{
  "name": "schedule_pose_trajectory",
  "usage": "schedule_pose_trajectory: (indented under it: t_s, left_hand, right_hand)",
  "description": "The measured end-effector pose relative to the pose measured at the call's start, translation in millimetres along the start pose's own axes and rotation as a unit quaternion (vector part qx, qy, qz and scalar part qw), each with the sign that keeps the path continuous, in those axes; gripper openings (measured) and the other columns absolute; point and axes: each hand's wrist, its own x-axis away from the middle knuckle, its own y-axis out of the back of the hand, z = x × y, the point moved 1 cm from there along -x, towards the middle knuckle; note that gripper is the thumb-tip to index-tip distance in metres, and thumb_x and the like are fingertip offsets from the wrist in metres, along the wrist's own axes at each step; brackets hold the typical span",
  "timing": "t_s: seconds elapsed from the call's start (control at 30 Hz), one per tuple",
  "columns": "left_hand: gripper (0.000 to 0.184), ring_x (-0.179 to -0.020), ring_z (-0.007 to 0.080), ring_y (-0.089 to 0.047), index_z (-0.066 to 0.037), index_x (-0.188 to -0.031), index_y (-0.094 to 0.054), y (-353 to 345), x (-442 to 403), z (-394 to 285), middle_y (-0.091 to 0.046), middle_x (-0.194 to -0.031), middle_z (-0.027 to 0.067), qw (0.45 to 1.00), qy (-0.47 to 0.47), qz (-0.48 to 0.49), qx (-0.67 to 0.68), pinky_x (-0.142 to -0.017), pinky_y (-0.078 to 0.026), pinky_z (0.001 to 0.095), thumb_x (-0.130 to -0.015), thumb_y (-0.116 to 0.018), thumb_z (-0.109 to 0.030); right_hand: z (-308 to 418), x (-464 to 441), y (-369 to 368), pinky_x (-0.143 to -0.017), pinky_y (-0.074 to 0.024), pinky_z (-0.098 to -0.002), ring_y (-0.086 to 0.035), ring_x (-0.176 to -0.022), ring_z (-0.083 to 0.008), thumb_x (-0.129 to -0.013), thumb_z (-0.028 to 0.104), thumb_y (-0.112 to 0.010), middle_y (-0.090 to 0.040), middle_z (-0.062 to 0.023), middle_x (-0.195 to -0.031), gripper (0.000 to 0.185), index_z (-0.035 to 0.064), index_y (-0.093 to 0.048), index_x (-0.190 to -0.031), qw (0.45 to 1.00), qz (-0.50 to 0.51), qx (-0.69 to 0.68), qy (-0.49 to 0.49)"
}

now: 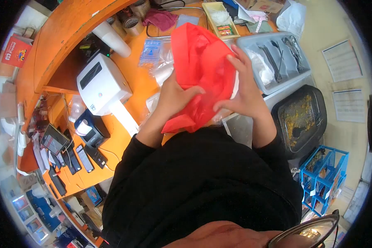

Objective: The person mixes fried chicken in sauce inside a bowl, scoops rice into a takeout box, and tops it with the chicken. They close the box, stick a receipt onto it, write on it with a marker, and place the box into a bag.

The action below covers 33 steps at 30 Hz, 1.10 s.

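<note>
A crumpled red bag (202, 62), soft like fabric, is held up in front of my body over the orange desk. My left hand (175, 97) grips its lower left side, thumb across the front and fingers hidden behind. On the right side, my right hand (248, 89) is curved around the bag, with its thumb and fingertips against the red material. A sliver of something white shows between the bag and my right palm; I cannot make out what it is. The bag's contents, if any, are hidden.
A white label printer (105, 84) stands left on the orange desk (130, 68), near several phones (84, 158). At right are a grey cutlery tray (256, 41) and a black backpack-like chair or case (279, 111). A blue wire rack (324, 175) stands lower right.
</note>
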Motion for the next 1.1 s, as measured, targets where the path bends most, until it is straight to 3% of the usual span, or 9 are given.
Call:
schedule_pose_trajectory:
  t_s: [0.07, 0.17, 0.27, 0.4, 0.57, 0.67, 0.83, 0.97, 1.1]
  left_hand:
    - [0.074, -0.105, 0.0329, -0.061, -0.003, -0.122, -0.051, -1.8, 0.7, -1.0, -0.064, -0.11, 0.0174, 0.998, -0.005, 0.047, -0.029, -0.089, -0.048, 0.037, -0.06, -0.086, -0.022]
    - [0.085, -0.107, 0.0292, -0.06, -0.002, -0.126, -0.048, 3.8, 2.0, -4.3, -0.063, -0.113, 0.016, 0.988, 0.002, 0.128, -0.087, -0.091, -0.047, 0.0361, -0.054, -0.089, -0.024]
    - [0.095, -0.107, 0.0211, -0.06, -0.002, -0.132, -0.044, 3.8, 5.1, -0.5, -0.063, -0.117, 0.0125, 0.977, -0.012, 0.163, -0.135, -0.091, -0.047, 0.0344, -0.052, -0.091, -0.022]
    - [0.073, -0.101, 0.0275, -0.063, -0.001, -0.124, -0.051, 2.4, 12.9, 16.4, -0.065, -0.11, 0.0163, 0.986, 0.052, 0.142, -0.072, -0.087, -0.049, 0.0352, -0.062, -0.085, -0.02]
    - [0.042, -0.094, 0.0272, -0.066, 0.0, -0.115, -0.059, 1.1, 12.3, 35.2, -0.068, -0.099, 0.0172, 0.995, 0.084, 0.027, -0.038, -0.081, -0.051, 0.0334, -0.078, -0.073, -0.016]
    - [0.035, -0.091, 0.0209, -0.066, 0.0, -0.114, -0.06, -4.1, 17.6, 36.2, -0.069, -0.098, 0.0144, 0.995, 0.093, 0.012, 0.019, -0.08, -0.051, 0.0308, -0.082, -0.068, -0.011]
    - [0.034, -0.088, 0.0124, -0.061, 0.0, -0.115, -0.057, -10.8, 15.9, 31.7, -0.066, -0.101, 0.0077, 0.992, 0.066, -0.033, 0.107, -0.076, -0.049, 0.0262, -0.081, -0.055, 0.004]
    - [0.029, -0.086, 0.0117, -0.058, 0.001, -0.108, -0.055, 8.9, 6.5, 61.0, -0.063, -0.094, 0.0053, 0.992, 0.077, -0.007, 0.1, -0.076, -0.047, 0.0247, -0.08, -0.05, 0.005]
    - [0.028, -0.089, 0.0155, -0.059, 0.002, -0.111, -0.055, -29.7, 15.0, 44.5, -0.064, -0.098, 0.0098, 0.984, 0.146, 0.057, 0.081, -0.08, -0.047, 0.0277, -0.083, -0.051, -0.001]
  right_hand:
    - [9.2, -4.0, 4.5, -0.108, -0.0281, -0.0472, -0.034, -0.132, -0.0377, -0.059, 0.033, -0.087, -0.036, -0.0185, -0.142, 0.085, 0.0114, -0.047, -0.131, 0.993, -0.042, -0.107, -0.026]
    - [-11.6, -1.8, 15.3, -0.102, -0.0355, -0.0444, -0.047, -0.122, -0.0318, -0.069, 0.018, -0.08, -0.052, -0.0136, -0.128, 0.049, 0.0064, -0.062, -0.114, 0.99, 0.035, 0.132, -0.033]
    - [-17.0, -3.4, 21.6, -0.089, -0.0449, -0.04, -0.059, -0.103, -0.0292, -0.071, 0.006, -0.075, -0.063, -0.0083, -0.106, 0.025, 0.0054, -0.068, -0.095, 0.985, -0.021, -0.088, -0.144]
    - [-33.7, 3.8, 14.8, -0.08, -0.0464, -0.0303, -0.058, -0.089, -0.0158, -0.078, -0.001, -0.071, -0.063, -0.0057, -0.103, 0.036, 0.0073, -0.063, -0.113, 0.837, -0.239, -0.427, -0.245]
    - [-57.3, 19.8, 3.5, -0.081, -0.0458, -0.0324, -0.054, -0.098, -0.0151, -0.081, 0.031, -0.074, -0.057, -0.0061, -0.11, 0.059, 0.0019, -0.046, -0.124, 0.852, -0.162, -0.278, -0.412]
    - [-38.2, 42.6, -42.7, -0.096, -0.0424, -0.0393, -0.052, -0.113, -0.0281, -0.082, 0.026, -0.071, -0.055, -0.011, -0.119, 0.057, 0.0057, -0.046, -0.128, 0.958, -0.108, -0.12, -0.237]
    - [-100.2, 79.3, -40.4, -0.093, -0.0442, -0.0374, -0.057, -0.107, -0.0254, -0.08, 0.018, -0.071, -0.058, -0.0135, -0.111, 0.048, 0.0014, -0.051, -0.121, 0.973, -0.056, -0.013, -0.225]
    - [-70.0, 77.7, 6.2, -0.087, -0.0468, -0.0319, -0.058, -0.099, -0.0176, -0.08, 0.011, -0.07, -0.059, -0.0099, -0.108, 0.047, 0.0024, -0.05, -0.122, 0.854, -0.057, -0.253, -0.452]
    - [-44.8, 97.4, 39.7, -0.082, -0.0476, -0.0303, -0.058, -0.096, -0.0184, -0.077, 0.007, -0.071, -0.059, -0.0085, -0.108, 0.053, 0.0016, -0.044, -0.123, 0.896, -0.07, -0.183, -0.398]
